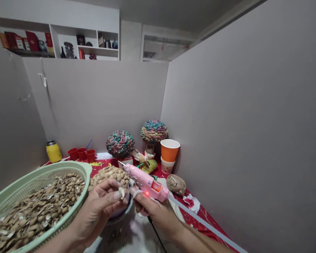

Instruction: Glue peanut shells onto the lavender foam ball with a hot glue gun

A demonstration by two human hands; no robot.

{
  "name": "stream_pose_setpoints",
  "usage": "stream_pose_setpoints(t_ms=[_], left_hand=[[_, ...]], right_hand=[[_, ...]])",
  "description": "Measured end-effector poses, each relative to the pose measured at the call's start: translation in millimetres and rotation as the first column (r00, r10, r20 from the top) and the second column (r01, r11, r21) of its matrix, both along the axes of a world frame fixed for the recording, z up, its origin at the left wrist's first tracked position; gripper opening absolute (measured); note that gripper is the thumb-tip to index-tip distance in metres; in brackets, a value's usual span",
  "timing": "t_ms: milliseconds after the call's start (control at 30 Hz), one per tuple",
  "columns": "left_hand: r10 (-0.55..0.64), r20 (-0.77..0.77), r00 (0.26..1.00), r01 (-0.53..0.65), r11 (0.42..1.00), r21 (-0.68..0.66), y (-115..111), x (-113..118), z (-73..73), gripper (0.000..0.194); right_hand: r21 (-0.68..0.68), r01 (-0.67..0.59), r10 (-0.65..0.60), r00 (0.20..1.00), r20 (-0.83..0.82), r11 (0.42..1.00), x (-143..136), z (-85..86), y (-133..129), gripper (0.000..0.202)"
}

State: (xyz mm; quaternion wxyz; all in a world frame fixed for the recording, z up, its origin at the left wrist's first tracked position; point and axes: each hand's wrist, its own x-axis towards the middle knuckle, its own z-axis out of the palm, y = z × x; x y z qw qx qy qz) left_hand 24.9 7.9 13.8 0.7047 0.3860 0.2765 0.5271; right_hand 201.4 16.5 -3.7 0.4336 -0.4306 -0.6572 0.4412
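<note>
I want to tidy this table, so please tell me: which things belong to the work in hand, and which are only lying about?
Seemingly in use:
glue gun, in the right hand
shell, in the left hand
basket of shells
shell-covered dome

Seemingly lying about:
yellow jar
three red cups
orange cup
yarn ball

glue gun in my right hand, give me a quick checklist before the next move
1. Glue gun gripped in the right hand: ok.
2. Red light on the gun lit: ok.
3. Glue stick loaded: ok, a long length trails from the rear.
4. Shell pinched in the left hand: ok, between thumb and fingers.
5. Fresh glue on the shell: cannot tell.
6. More shells on hand: ok, many in the green basket.
</note>
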Motion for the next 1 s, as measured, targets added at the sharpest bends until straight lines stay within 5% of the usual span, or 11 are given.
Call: stream_pose_setpoints(t_ms=[633,767,867,1000], left_hand=[[0.062,-0.126,0.990,-0.053,0.996,0.072,-12,0,4.3,0.020],[0.136,-0.282,0.950,-0.078,0.975,0.206,-15,-2,-0.2,0.022],[0.352,-0.460,0.815,-0.098,0.866,0.490,-20,-4,-3.6,0.013],[0.693,-0.365,0.621,0.006,0.461,0.887,-24,-3,-3.3,0.012]], right_hand=[[0.030,0.007,-0.004,0.995,-0.101,1.000,-3,-12.5,6,0.033],[0.043,-0.044,0.048,0.993,-0.106,0.998,-4,-13.5,7,0.037],[0.036,-0.037,0.040,0.993,-0.112,0.999,-5,-9.2,3,0.039],[0.035,-0.029,0.036,0.977,-0.209,0.999,-9,-5.7,-3,0.033]])
